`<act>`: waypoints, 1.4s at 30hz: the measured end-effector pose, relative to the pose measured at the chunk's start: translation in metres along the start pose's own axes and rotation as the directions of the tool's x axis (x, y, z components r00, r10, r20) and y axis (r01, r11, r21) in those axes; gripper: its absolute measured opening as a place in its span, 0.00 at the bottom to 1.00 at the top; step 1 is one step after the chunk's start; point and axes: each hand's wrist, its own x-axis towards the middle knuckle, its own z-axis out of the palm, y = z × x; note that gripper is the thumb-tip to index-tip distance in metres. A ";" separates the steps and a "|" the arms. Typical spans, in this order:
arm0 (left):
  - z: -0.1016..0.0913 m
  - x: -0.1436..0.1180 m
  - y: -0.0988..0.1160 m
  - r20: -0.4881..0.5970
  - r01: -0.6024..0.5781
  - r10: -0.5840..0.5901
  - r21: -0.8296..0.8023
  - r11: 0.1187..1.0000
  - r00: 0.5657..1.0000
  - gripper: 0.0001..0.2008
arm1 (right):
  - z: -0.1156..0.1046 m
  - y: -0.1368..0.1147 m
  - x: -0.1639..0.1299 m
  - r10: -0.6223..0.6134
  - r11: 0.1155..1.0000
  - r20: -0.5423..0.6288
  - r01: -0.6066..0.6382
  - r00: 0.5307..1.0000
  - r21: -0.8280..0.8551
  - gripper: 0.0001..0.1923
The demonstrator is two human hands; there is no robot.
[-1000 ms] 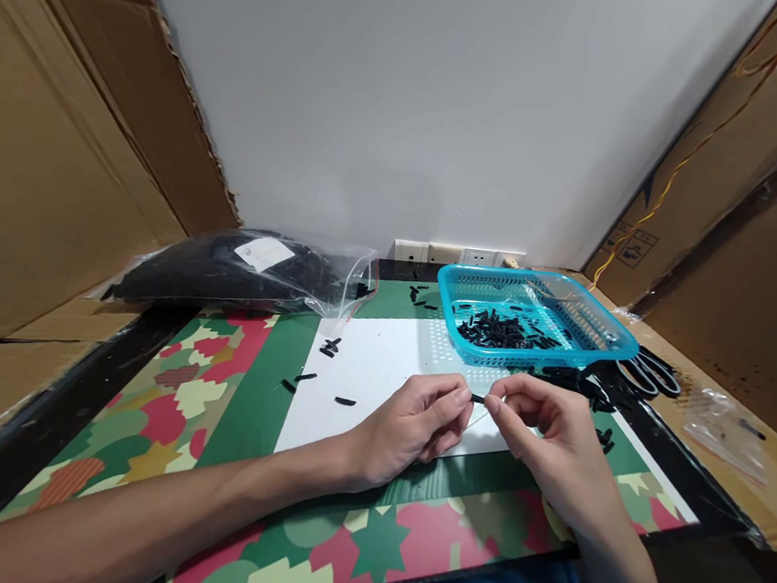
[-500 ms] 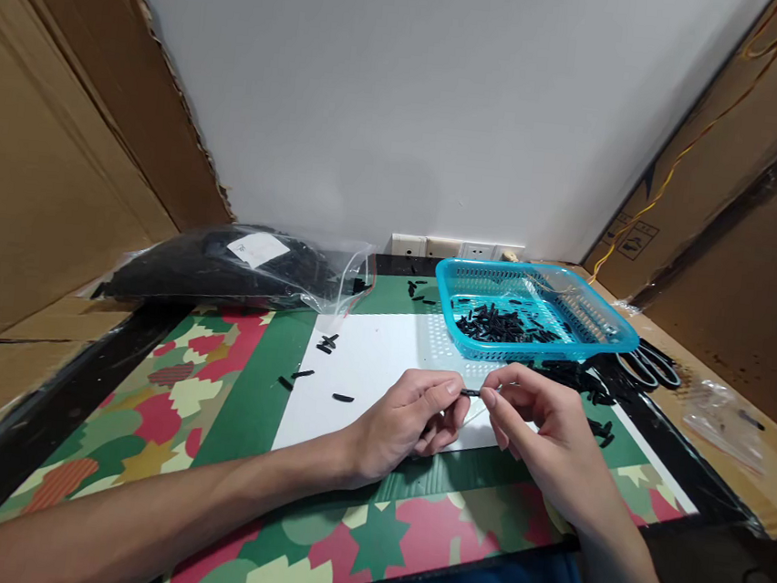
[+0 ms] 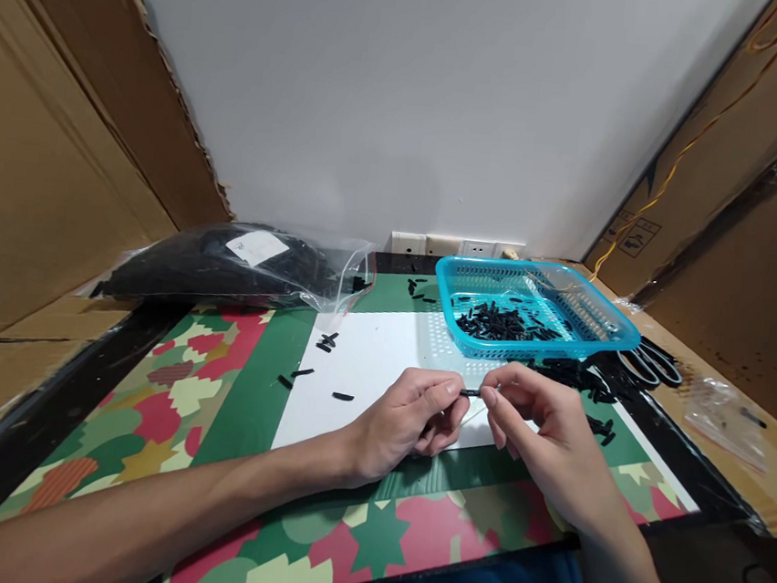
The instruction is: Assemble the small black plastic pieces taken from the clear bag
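Note:
My left hand (image 3: 410, 417) and my right hand (image 3: 540, 425) meet over the near edge of a white sheet (image 3: 368, 363). Between their fingertips they pinch a small black tube piece (image 3: 469, 393), one hand on each end. A thin pale wire or strip seems to run down from it, too fine to make out. Several loose black pieces (image 3: 325, 342) lie on the sheet to the left. Behind the hands stands a turquoise plastic basket (image 3: 604, 335) holding several black pieces (image 3: 502, 323).
A clear bag of black parts (image 3: 226, 267) lies at the back left. Black scissors (image 3: 653, 363) and more black pieces (image 3: 576, 376) sit right of the basket, with a small clear bag (image 3: 723, 420) beyond. Cardboard walls close in both sides. A camouflage mat (image 3: 165, 398) covers the table.
The view shifted slightly and both hands, still joined on the black piece, rose a little. Between half a second ago and now almost nothing moved.

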 end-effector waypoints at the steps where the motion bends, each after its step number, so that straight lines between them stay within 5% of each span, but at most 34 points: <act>1: 0.000 0.000 0.000 0.000 0.000 0.000 -0.001 1.000 1.000 0.24 | 0.000 0.000 0.000 0.008 1.000 0.000 -0.008 1.000 0.006 0.14; 42: 0.001 -0.002 0.003 -0.031 0.010 -0.014 -0.114 0.993 0.999 0.17 | -0.001 0.004 -0.002 0.008 0.998 0.003 -0.008 1.000 0.056 0.11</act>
